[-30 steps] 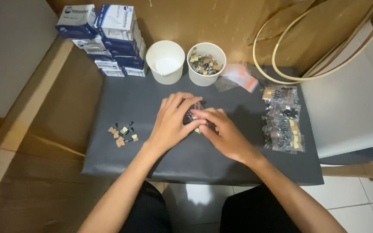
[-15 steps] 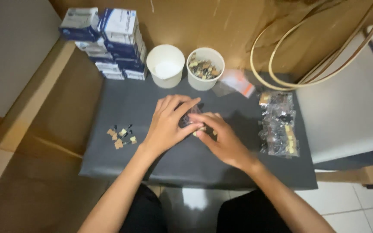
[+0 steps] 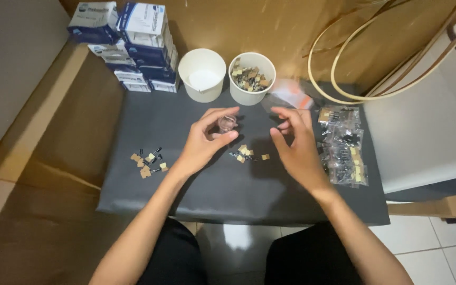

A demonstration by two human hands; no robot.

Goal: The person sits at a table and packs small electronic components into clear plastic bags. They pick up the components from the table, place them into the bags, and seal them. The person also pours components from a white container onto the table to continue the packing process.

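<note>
- Where the dark grey mat point(image 3: 149, 121) covering the desk meets its far left corner, a stack of blue-and-white cardboard boxes point(image 3: 127, 45) stands.
- Near the mat's left edge lies a small scatter of tan squares and tiny black parts point(image 3: 148, 160).
- At the far edge stand two white paper cups side by side: the left cup point(image 3: 202, 75) looks empty of parts, the right cup point(image 3: 252, 78) holds a heap of tan and dark pieces.
- Over the middle of the mat, the left hand point(image 3: 204, 142) pinches a small clear plastic piece point(image 3: 227, 123) between thumb and fingertips.
- Just below it, a second small cluster of tan and black bits point(image 3: 246, 153) rests on the mat between the hands.
- The right hand point(image 3: 294, 145) hovers open, fingers loosely curled, holding nothing visible.
- Along the right edge lies a clear plastic bag of dark components point(image 3: 344, 145); behind it, pale looped tubing point(image 3: 376, 63) arcs past the far right corner.
</note>
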